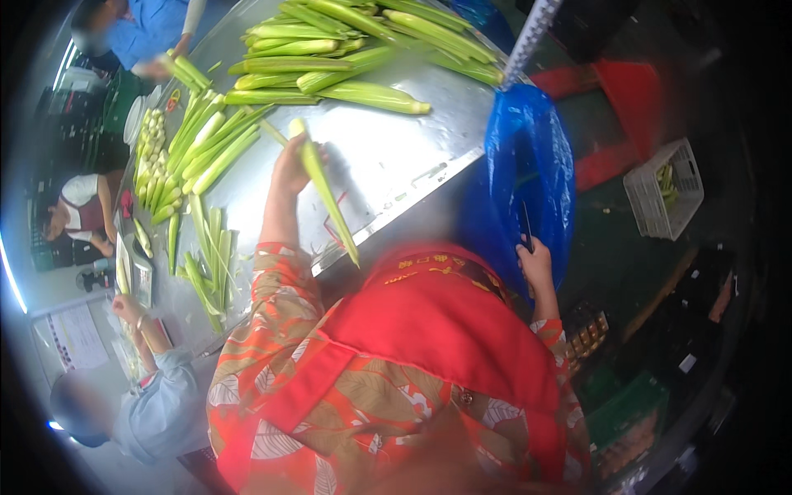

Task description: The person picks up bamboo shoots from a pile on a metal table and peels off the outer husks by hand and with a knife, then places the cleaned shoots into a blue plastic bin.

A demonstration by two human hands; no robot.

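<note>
Over the steel table's near edge, my left hand point(289, 167) grips a long green water bamboo shoot point(320, 183), its pale cut end up and its tip slanting down toward my apron. Off to the right, my right hand point(535, 262) is closed around the handle of a knife point(526, 221), with the thin blade pointing away from me. That blade lies in front of a blue plastic bag point(528, 136) hanging by the table's corner. A heap of unpeeled water bamboo shoots point(330, 62) covers the far part of the table.
Trimmed shoots point(206, 148) lie in a row on the left, with loose green leaf husks point(213, 260) nearer. Co-workers stand along the table's left side, one hand point(126, 309) close by. A white crate point(665, 190) and red stool point(631, 107) occupy the floor at right.
</note>
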